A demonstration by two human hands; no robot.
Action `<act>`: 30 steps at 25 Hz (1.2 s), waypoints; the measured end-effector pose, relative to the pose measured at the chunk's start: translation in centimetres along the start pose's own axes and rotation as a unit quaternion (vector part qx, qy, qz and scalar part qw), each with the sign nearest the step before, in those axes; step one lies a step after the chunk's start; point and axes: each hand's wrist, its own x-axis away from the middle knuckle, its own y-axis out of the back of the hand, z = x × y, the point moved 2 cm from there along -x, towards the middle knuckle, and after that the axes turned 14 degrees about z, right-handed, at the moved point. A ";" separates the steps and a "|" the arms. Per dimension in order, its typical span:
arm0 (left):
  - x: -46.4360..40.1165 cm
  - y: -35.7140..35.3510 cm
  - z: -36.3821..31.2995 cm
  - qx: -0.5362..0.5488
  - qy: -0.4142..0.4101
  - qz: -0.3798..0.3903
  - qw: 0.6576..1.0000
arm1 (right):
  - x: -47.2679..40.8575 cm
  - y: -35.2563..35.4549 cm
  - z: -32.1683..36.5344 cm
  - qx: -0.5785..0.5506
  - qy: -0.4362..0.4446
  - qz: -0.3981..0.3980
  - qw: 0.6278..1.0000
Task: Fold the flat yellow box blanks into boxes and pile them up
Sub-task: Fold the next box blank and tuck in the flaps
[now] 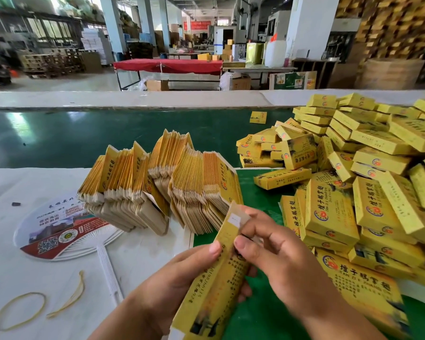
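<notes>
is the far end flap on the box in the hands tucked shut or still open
Open: the pale flap sticks out past the end of the box, with right hand fingers on it.

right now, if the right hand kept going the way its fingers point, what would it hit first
The right hand points up and left, so past the box blank it grips, it would likely meet the standing stack of flat blanks first. Depth is uncertain.
</notes>
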 end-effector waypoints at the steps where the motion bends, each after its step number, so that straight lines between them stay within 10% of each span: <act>1: 0.0 0.2 0.0 0.007 -0.027 -0.026 0.999 | 0.1 -0.2 0.1 0.042 0.013 -0.047 0.998; 9: -0.4 0.8 0.2 -0.097 -0.158 -0.150 0.971 | 0.0 -2.3 0.2 0.263 0.003 -0.038 0.964; 30: 0.2 0.8 -0.3 -0.236 -0.234 -0.444 0.832 | 0.3 -2.2 0.2 0.227 0.002 -0.064 0.972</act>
